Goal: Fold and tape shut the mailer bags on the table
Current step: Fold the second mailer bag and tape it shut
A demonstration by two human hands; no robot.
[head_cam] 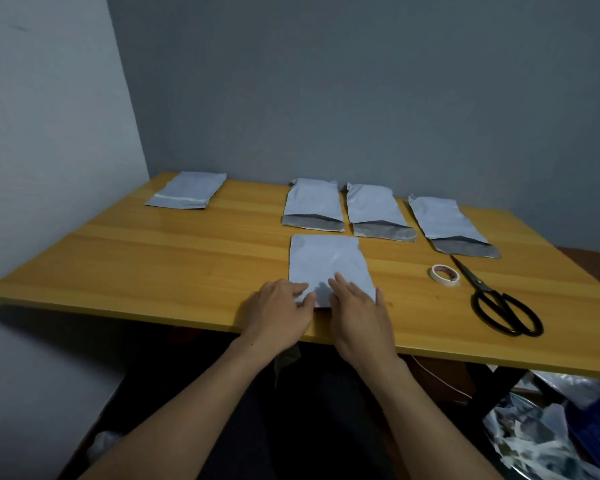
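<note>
Both hands work the nearest mailer bag (326,261), which lies flat at the near edge of the wooden table (153,254), directly in front of the person. The right hand (357,306) lies palm down with straight fingers on the bag's near end, apparently pinning it so it cannot slide on the glossy top. The left hand (278,306) covers the near left corner with bent fingers; whether it pinches the edge or merely presses cannot be told. The bag's opening is hidden under the hands, so the step looks like creasing or starting the fold. Behind it a row of three open bags (374,209) lies with grey inner flaps turned toward the person, seemingly queued for their turn. A taped bag (187,190) sits far left, well apart, a white strip across its near end, apparently set aside as finished. The tape roll (445,275) and black scissors (499,303) lie just beside each other on the right, near the right hand, likely for the sealing to come
</note>
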